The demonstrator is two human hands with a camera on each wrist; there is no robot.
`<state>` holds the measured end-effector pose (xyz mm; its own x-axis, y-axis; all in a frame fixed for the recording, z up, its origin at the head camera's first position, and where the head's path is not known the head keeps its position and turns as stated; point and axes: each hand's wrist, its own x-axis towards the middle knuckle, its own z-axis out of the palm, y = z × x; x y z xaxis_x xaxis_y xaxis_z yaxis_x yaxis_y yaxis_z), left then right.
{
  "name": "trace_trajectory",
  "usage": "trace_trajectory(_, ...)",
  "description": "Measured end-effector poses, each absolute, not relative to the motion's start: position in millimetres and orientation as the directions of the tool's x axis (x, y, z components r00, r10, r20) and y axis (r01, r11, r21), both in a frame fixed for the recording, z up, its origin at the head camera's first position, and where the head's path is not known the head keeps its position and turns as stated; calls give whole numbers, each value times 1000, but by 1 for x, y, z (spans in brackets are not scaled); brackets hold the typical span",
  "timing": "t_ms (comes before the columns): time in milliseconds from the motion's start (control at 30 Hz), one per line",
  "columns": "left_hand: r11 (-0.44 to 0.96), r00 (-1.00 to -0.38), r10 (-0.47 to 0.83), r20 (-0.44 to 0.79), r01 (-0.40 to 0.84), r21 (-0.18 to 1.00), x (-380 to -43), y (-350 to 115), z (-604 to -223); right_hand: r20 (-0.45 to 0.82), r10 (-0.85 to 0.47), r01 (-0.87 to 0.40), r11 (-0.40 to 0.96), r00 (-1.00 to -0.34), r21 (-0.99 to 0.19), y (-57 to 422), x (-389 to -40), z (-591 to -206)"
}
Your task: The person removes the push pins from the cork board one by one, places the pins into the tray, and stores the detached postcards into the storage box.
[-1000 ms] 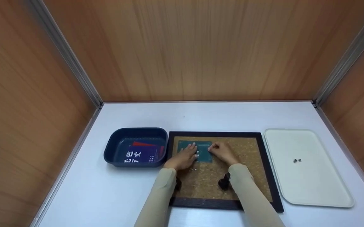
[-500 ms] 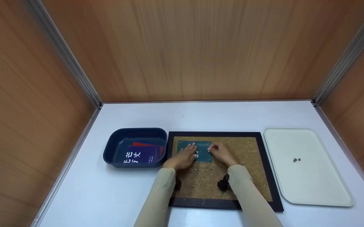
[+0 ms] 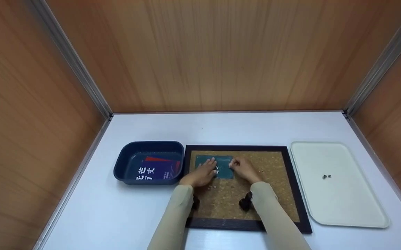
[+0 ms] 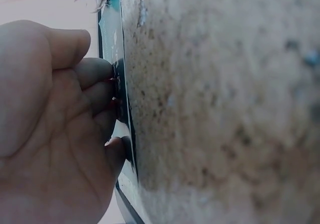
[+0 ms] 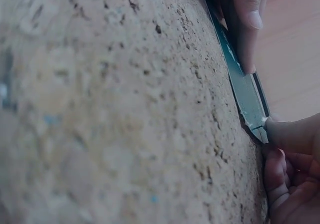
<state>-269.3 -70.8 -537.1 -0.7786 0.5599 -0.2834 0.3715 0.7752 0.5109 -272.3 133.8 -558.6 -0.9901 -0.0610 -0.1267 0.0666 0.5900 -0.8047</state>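
A teal card with white print lies on the upper left of a dark-framed cork board. My left hand rests over the card's left half with fingers extended, and its fingertips touch the card in the left wrist view. At the card's right edge my right hand has thumb and forefinger brought together. In the right wrist view the thumb meets a small pale push pin, whose thin shaft shows against the card's corner. The fingers hide most of the pin.
Left of the board stands a navy bin with a purple printed card and a red one inside. On the right is a cream tray bearing a few small metallic bits. Wooden panels enclose the table.
Both hands stay in place on the card. The right fingertips shift only very slightly at its right edge.
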Motion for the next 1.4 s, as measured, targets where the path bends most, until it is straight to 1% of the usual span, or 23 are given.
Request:
trace_trajectory(333,768,-773,564,-289,363,528,-269,-73,-537,-135,-75,69,565,-988,-823,135,-271,-559)
trace_trajectory(633,769,-768,568,-294,369,522,-270,-73,-536,-158,-61,101,534,-986,-839,136,-270,-560)
trace_trajectory(933,751,-762,580,-288,362,552,-268,-75,-533,-201,-58,152,465,-978,-872,141,-268,-560)
trace_trajectory(1167,768,-767,558,-316,333,548,-271,-73,-537,-203,-66,150,469,-977,-871,141,-269,-559)
trace_trajectory(1400,761,-765,564,-310,336,555,-271,-73,-536,-218,-59,168,457,-974,-874,141,-271,-559)
